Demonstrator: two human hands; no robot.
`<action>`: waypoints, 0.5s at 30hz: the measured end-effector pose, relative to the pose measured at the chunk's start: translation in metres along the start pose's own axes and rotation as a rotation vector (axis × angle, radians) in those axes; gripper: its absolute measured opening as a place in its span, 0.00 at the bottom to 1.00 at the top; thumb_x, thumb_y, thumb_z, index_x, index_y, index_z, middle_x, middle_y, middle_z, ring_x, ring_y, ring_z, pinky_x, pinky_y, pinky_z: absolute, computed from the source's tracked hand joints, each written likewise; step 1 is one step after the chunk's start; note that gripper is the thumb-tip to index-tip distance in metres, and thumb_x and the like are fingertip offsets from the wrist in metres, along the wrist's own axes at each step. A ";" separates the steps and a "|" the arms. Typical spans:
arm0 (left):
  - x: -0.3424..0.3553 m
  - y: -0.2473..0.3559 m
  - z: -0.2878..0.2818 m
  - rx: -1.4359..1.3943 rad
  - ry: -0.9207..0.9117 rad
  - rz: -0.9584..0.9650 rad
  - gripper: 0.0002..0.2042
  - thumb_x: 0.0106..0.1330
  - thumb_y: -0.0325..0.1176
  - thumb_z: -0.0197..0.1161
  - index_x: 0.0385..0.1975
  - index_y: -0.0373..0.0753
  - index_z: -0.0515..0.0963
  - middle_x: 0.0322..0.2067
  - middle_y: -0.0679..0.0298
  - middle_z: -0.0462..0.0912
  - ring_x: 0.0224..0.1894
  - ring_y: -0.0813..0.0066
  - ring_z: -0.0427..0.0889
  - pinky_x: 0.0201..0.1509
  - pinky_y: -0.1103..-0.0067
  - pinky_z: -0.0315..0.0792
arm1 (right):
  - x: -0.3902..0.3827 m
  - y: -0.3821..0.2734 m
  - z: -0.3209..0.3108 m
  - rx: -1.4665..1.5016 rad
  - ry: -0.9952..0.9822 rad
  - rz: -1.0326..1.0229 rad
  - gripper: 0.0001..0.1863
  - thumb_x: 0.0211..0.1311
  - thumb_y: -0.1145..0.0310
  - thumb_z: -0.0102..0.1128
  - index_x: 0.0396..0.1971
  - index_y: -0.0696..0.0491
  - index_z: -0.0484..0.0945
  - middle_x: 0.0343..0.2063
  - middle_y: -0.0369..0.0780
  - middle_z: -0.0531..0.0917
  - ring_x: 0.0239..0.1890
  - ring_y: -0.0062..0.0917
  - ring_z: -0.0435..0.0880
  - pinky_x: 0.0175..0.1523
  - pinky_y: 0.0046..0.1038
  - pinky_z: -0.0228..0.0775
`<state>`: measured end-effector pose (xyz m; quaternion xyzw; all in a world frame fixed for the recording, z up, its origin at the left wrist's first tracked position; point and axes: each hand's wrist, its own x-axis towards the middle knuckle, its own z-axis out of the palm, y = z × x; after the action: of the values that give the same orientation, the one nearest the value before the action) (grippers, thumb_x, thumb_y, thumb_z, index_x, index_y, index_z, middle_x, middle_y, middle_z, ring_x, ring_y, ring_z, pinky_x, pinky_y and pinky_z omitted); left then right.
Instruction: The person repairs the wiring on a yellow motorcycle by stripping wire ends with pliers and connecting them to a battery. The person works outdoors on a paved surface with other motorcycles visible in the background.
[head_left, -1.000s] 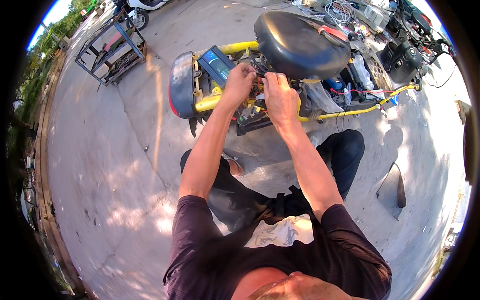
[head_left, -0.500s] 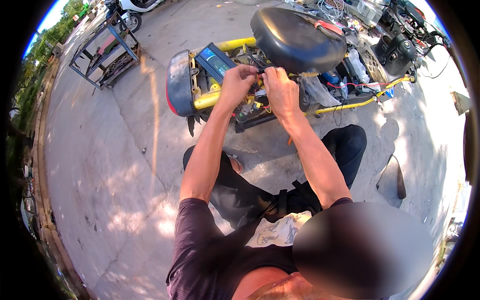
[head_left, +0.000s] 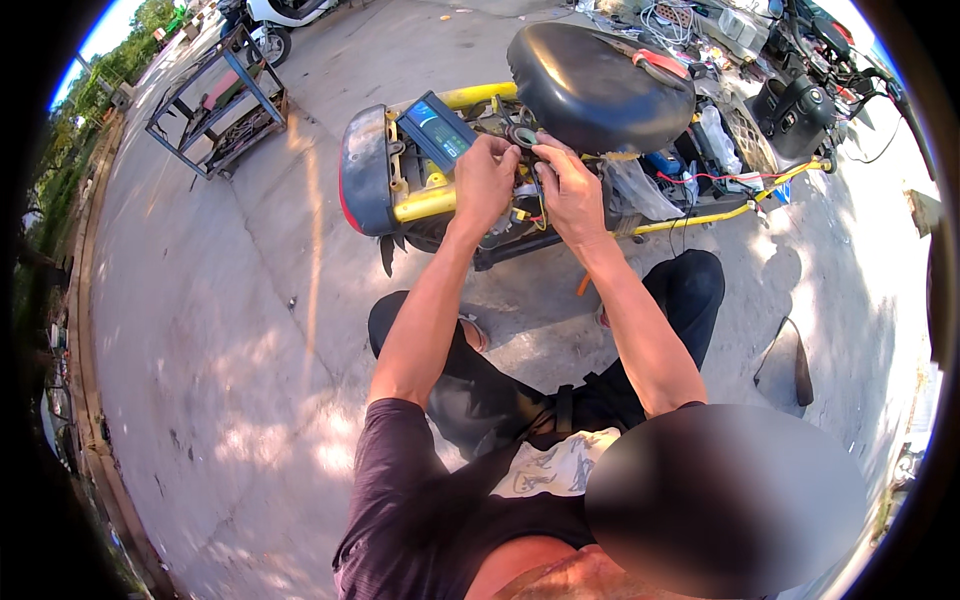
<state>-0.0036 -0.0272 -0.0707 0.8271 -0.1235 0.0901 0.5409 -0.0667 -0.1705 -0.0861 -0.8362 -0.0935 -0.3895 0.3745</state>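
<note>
Black, ring-shaped roll (head_left: 517, 131), tape by the look of it, sits at your fingertips above the opened body of the yellow tubular metal frame (head_left: 478, 96). It could slip if your fingertips lose its edge, and it would probably drop among the thin wires with a yellow plug (head_left: 520, 215) below, where it would be awkward to fish out. A tug on those wires, if one snags on a finger, might work a joint loose. The black-and-blue rectangular box (head_left: 437, 130) lies just beside your left wrist, so a sideways knock could shift it; the red-handled pliers (head_left: 660, 66) rest on the rounded black seat (head_left: 600, 90) and might slide off if the seat is bumped.

The roll lies just beyond your left grip (head_left: 485, 185), at the tips of its fingers, and just to the left of the fingertips of your right grip (head_left: 572, 195). Your left thumb and fingers are drawn close together near its lower edge; your right fingers are bent toward it. You cannot tell from this angle which one pinches it, or whether either also holds a wire.
</note>
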 end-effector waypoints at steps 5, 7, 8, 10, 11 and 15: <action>0.000 -0.014 0.012 -0.031 0.153 0.085 0.11 0.68 0.32 0.71 0.34 0.27 0.84 0.48 0.45 0.85 0.50 0.52 0.85 0.56 0.63 0.77 | 0.013 -0.008 0.000 0.203 -0.124 0.402 0.14 0.73 0.64 0.65 0.48 0.59 0.86 0.46 0.48 0.90 0.46 0.45 0.90 0.52 0.36 0.80; 0.005 -0.020 0.013 -0.003 0.149 0.054 0.11 0.67 0.31 0.71 0.32 0.27 0.84 0.52 0.43 0.81 0.55 0.50 0.82 0.60 0.63 0.75 | 0.017 0.000 0.001 0.201 -0.212 0.496 0.19 0.71 0.58 0.64 0.51 0.57 0.87 0.48 0.50 0.90 0.48 0.50 0.89 0.54 0.40 0.80; 0.006 -0.021 0.014 -0.007 0.168 0.041 0.11 0.66 0.31 0.72 0.31 0.27 0.84 0.51 0.43 0.82 0.56 0.50 0.81 0.61 0.63 0.74 | 0.019 -0.002 0.001 0.184 -0.245 0.484 0.19 0.70 0.58 0.64 0.51 0.56 0.88 0.49 0.50 0.89 0.49 0.50 0.89 0.55 0.41 0.79; 0.007 -0.025 0.016 -0.015 0.208 0.013 0.11 0.65 0.31 0.72 0.29 0.27 0.84 0.50 0.43 0.82 0.59 0.49 0.80 0.63 0.63 0.73 | 0.025 -0.007 -0.004 0.149 -0.312 0.459 0.19 0.69 0.58 0.65 0.51 0.55 0.88 0.51 0.51 0.89 0.51 0.49 0.88 0.57 0.42 0.79; 0.007 -0.025 0.017 -0.020 0.222 0.002 0.11 0.65 0.31 0.72 0.30 0.27 0.84 0.51 0.42 0.82 0.59 0.50 0.80 0.63 0.63 0.74 | 0.025 -0.001 -0.001 0.086 -0.313 0.358 0.20 0.68 0.56 0.65 0.51 0.53 0.89 0.51 0.49 0.89 0.53 0.48 0.88 0.59 0.44 0.78; 0.012 -0.031 0.018 -0.163 0.245 -0.112 0.11 0.63 0.30 0.74 0.33 0.25 0.85 0.52 0.41 0.83 0.57 0.54 0.83 0.60 0.63 0.76 | 0.038 0.004 0.000 0.025 -0.470 0.355 0.18 0.69 0.53 0.61 0.47 0.48 0.91 0.48 0.42 0.89 0.50 0.48 0.88 0.56 0.45 0.79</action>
<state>0.0173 -0.0334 -0.1020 0.7687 -0.0173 0.1495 0.6216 -0.0391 -0.1784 -0.0615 -0.9020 -0.0346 -0.1124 0.4154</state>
